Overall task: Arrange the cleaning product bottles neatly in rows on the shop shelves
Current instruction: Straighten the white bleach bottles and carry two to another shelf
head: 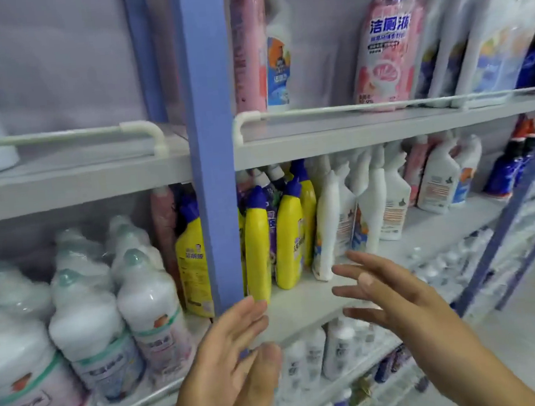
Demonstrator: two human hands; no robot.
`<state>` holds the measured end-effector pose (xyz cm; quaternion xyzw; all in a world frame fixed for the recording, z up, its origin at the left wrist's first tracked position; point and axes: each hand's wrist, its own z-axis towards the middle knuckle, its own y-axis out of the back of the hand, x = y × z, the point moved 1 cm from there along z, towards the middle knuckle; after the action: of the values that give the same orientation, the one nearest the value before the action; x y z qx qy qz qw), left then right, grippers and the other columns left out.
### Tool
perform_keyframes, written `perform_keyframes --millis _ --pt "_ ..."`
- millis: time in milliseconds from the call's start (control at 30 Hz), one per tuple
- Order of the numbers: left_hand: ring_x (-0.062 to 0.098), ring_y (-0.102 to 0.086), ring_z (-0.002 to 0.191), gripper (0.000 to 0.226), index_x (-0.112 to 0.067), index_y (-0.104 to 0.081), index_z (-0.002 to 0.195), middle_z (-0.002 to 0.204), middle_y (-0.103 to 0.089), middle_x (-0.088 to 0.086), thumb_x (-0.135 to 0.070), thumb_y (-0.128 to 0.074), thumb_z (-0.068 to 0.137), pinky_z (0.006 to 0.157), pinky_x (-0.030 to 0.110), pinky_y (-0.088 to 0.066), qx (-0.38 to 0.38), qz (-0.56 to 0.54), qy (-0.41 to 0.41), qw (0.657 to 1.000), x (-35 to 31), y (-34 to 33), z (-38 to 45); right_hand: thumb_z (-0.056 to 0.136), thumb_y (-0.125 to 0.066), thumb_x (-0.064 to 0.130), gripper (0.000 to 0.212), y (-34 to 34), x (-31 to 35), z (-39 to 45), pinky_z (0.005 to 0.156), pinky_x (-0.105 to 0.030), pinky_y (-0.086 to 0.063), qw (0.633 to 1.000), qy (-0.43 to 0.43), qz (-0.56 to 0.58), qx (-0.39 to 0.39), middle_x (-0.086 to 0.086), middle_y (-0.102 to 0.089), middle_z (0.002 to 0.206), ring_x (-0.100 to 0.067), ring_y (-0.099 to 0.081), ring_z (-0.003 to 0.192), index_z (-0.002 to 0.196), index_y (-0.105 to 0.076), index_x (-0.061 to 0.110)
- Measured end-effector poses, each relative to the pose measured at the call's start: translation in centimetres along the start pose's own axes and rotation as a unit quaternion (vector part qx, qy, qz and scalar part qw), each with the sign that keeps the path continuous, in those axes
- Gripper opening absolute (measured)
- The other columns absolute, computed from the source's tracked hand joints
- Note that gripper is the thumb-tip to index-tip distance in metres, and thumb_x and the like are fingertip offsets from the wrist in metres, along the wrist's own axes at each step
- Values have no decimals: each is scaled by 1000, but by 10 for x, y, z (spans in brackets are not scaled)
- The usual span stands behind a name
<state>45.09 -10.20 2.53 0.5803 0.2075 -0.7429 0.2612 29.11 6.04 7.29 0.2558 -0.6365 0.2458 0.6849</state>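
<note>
Bottles of cleaning product stand on the shop shelves, located here relative to the blue upright post [211, 143]. Left of the post, on the middle shelf [303, 300], white round-shouldered bottles [149, 307] with pale labels stand in crowded rows; a yellow bottle [192, 267] is partly hidden behind the post. My left hand [229, 368] is in front of the post's lower end, its grip released, fingers straight, holding nothing. Just right of the post, yellow bottles with blue caps [257, 245] stand at the shelf's front edge, then white angled-neck bottles [333, 226], some leaning. My right hand [394, 295] hovers further right, near the white bottles, grip likewise released, fingers spread, apart from every bottle. On the upper shelf [382, 128], well right of the post, a pink bottle [387, 40] stands beside white ones [484, 38].
</note>
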Motion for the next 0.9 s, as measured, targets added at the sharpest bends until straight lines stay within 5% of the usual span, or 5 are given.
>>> perform_keyframes --millis 100,300,433,700,900 --pt "12 -70 114 71 -21 -65 124 118 -76 -8 -47 -76 59 87 17 -54 -57 -53 -15 997 12 -49 3 87 -62 37 44 34 -6 7 94 -38 -56 1000 1 -1 -26 14 -73 120 -11 -71 108 130 -60 33" --pt "6 -69 113 82 -25 -66 123 117 -75 -15 -66 -81 53 100 40 -52 -84 -27 38 995 16 -137 49 70 -68 51 62 138 -31 31 98 -38 -53 999 -36 8 -32 20 -70 123 -8 -70 110 131 -58 41" --pt "2 -68 113 62 -30 -66 120 120 -73 -19 -65 -79 70 109 47 -48 -132 -1 60 989 29 -223 87 73 -68 52 56 238 -48 70 98 -39 -54 997 -68 27 -22 21 -69 123 -7 -69 111 128 -58 45" --pt "-13 -62 109 52 -41 -61 118 122 -66 -27 -56 -70 69 90 18 -47 -219 72 51 972 46 -311 141 66 -69 61 60 332 -66 137 99 -38 -54 997 -61 26 50 23 -69 120 -3 -70 107 124 -59 47" --pt "-4 -62 115 46 -34 -61 125 125 -65 -22 -38 -75 82 82 13 -45 -255 119 74 957 69 -325 157 83 -72 51 47 350 -86 192 98 -42 -56 998 -39 -18 39 22 -70 118 -2 -69 106 128 -60 40"
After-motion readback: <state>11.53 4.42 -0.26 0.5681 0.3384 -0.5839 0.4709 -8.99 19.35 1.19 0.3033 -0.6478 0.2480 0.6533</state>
